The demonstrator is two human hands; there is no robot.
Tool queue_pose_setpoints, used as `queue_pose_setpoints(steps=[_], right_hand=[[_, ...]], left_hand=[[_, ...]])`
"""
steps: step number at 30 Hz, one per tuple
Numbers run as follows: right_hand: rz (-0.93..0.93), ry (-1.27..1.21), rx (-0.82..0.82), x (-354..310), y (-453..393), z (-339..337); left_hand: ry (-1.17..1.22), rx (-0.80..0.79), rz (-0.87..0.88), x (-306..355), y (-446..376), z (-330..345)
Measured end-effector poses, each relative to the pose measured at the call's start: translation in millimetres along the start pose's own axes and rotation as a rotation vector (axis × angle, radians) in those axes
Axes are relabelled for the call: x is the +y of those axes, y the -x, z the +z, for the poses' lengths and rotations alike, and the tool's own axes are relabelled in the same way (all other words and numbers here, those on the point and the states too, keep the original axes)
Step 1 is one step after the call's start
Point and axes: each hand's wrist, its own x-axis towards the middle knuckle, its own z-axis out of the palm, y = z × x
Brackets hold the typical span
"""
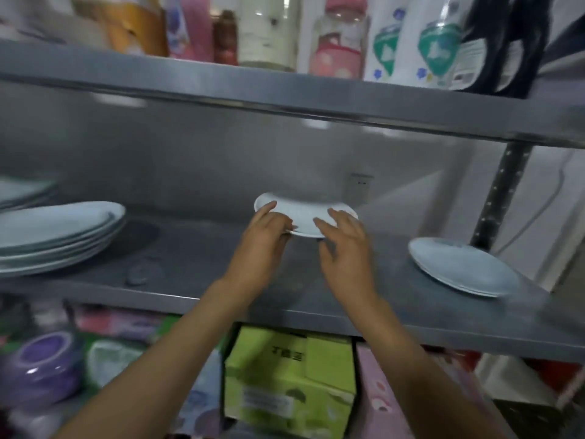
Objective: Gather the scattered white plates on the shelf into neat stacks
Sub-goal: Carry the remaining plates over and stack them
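Grey metal shelf (196, 289), white plates on it.
Left of the small plate (305, 218) sits a plate stack (60, 236); my left hand (262, 245) pinches the small plate's near rim, my right hand (346, 245) rests spread-fingered on it; right of it lies another stack (462, 267).

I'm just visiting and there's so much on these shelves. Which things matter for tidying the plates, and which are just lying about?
Part of the job:
- middle plate, held by the left hand and touched by the right hand
- plate stack on the left
- plates on the right
- grey shelf

Just lying about:
- bottles on the top shelf
- green box below
- purple tub below
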Motion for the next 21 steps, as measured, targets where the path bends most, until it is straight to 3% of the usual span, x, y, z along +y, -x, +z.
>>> queue_pose_setpoints(steps=[8,13,21], right_hand=[[-0.336,-0.085,0.029,-142,-18,89],[-0.399,-0.106,0.007,-219,-25,142],[-0.422,0.118,-0.234,-286,-50,206]], left_hand=[[-0.257,0.003,-0.119,-78,38,-158],[-0.398,0.070,-0.241,-112,69,-246],[-0.511,0.099,-0.443,-163,132,-340]])
